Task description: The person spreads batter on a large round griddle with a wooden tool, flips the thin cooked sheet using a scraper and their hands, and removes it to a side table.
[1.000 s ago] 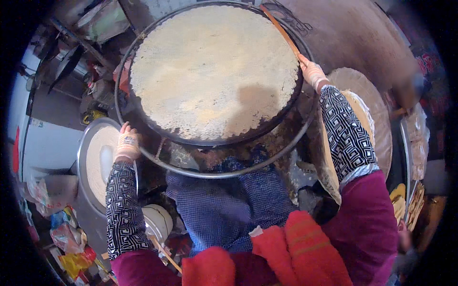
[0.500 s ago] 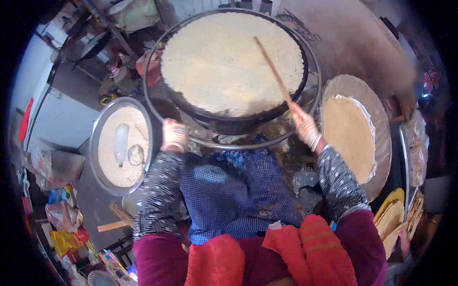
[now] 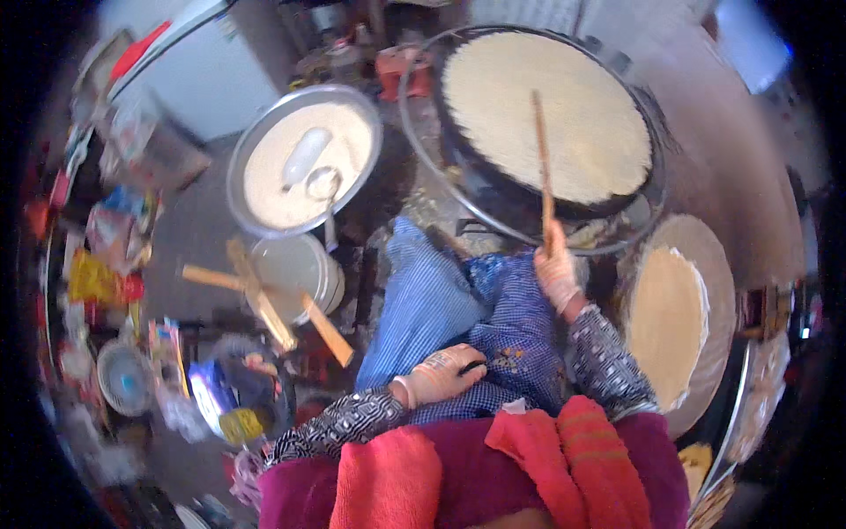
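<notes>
While the right hand point(image 3: 557, 271) grasps a thin wooden stick point(image 3: 543, 159) by its near end, we see the stick cross the near edge of the round dark griddle point(image 3: 577, 211) and reach over the pale sheet point(image 3: 573, 106) spread there. We cannot tell whether its tip touches that sheet, which covers the griddle almost to the edge. A metal ring point(image 3: 429, 167) surrounds the griddle, and the grasping hand is at its near edge. We find the left hand point(image 3: 443, 375) lying on the blue checked cloth point(image 3: 423, 309) over the lap, fingers bent; we cannot tell whether it pinches the cloth. To the left we have a metal basin point(image 3: 374, 132) of pale batter point(image 3: 269, 176); a clear bottle-like object point(image 3: 307, 152) lies in the batter, and the handle of a ladle point(image 3: 330, 220) extends over the basin's near edge. On the right, a tan flatbread point(image 3: 661, 326) lies on a round mat point(image 3: 718, 291), closer to the mat's left edge.
</notes>
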A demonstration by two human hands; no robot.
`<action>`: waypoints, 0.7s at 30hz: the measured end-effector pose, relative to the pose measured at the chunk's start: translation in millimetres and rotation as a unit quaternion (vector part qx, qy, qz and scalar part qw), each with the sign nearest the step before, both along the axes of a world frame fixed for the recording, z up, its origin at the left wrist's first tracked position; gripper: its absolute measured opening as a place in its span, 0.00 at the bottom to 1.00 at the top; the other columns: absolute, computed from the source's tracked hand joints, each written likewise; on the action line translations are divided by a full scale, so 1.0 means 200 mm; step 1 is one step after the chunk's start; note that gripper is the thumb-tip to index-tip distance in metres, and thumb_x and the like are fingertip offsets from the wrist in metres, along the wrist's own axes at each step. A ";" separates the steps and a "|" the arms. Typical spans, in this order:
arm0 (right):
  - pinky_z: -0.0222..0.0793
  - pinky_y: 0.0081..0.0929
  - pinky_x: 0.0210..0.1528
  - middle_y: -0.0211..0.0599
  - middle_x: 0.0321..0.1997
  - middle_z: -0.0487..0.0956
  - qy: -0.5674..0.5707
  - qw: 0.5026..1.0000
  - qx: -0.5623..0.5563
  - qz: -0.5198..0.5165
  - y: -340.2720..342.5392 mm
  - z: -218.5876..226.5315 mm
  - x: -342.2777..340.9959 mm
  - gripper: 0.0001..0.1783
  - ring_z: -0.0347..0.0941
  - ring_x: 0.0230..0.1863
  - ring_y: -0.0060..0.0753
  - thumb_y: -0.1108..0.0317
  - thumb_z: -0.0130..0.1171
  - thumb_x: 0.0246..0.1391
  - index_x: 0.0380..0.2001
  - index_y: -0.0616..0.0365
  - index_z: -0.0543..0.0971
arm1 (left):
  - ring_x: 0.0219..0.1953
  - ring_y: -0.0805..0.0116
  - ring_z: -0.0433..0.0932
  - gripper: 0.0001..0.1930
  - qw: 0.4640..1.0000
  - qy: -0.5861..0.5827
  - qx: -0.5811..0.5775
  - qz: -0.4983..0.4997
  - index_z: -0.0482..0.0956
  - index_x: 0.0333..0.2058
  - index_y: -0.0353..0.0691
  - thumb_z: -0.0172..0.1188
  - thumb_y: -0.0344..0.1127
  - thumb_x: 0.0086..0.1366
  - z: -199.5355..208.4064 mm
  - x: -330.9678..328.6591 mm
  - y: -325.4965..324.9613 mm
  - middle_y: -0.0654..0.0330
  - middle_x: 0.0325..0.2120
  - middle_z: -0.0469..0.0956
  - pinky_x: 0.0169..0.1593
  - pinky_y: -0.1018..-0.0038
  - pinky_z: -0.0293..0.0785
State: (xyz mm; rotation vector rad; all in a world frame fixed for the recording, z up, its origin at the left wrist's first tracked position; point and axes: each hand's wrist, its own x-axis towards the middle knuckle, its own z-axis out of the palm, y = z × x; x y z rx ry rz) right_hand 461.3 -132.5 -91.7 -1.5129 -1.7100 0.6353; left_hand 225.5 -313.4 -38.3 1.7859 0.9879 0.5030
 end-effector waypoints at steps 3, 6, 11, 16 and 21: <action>0.65 0.23 0.17 0.34 0.25 0.76 0.277 0.876 -0.366 0.150 -0.25 0.31 -0.44 0.28 0.68 0.17 0.27 0.72 0.52 0.56 0.61 0.53 0.63 | 0.47 0.51 0.75 0.17 0.999 0.014 0.033 0.024 0.75 0.45 0.33 0.54 0.42 0.66 -0.09 -0.01 -0.05 0.48 0.41 0.76 0.52 0.63 0.70; 0.59 0.18 0.13 0.31 0.20 0.73 0.311 0.754 -0.500 0.293 -0.37 0.56 -0.60 0.26 0.64 0.12 0.20 0.64 0.50 0.58 0.60 0.56 0.67 | 0.47 0.53 0.75 0.17 0.999 0.014 -0.015 0.046 0.76 0.44 0.36 0.53 0.43 0.66 -0.09 -0.01 -0.02 0.49 0.42 0.76 0.51 0.63 0.71; 0.65 0.17 0.20 0.36 0.26 0.78 0.244 0.642 -0.584 0.433 -0.45 0.68 -0.72 0.24 0.70 0.18 0.22 0.62 0.50 0.59 0.57 0.60 0.70 | 0.47 0.54 0.75 0.16 0.981 -0.058 0.112 0.148 0.77 0.45 0.38 0.52 0.42 0.66 -0.25 -0.02 -0.11 0.52 0.42 0.76 0.52 0.64 0.70; 0.71 0.22 0.35 0.37 0.36 0.79 0.286 0.637 -0.564 0.442 -0.45 0.63 -1.12 0.34 0.75 0.29 0.27 0.44 0.36 0.66 0.59 0.63 0.67 | 0.42 0.53 0.75 0.17 0.984 -0.070 0.098 0.132 0.76 0.47 0.37 0.53 0.42 0.64 -0.29 -0.02 -0.09 0.52 0.39 0.76 0.50 0.63 0.71; 0.67 0.22 0.50 0.36 0.47 0.77 0.255 0.716 -0.332 0.558 -0.50 -0.02 -1.41 0.31 0.72 0.47 0.25 0.45 0.50 0.62 0.58 0.58 0.70 | 0.55 0.54 0.72 0.21 0.992 0.049 0.113 -0.022 0.74 0.53 0.42 0.43 0.41 0.67 -0.24 -0.04 -0.06 0.51 0.54 0.73 0.63 0.61 0.62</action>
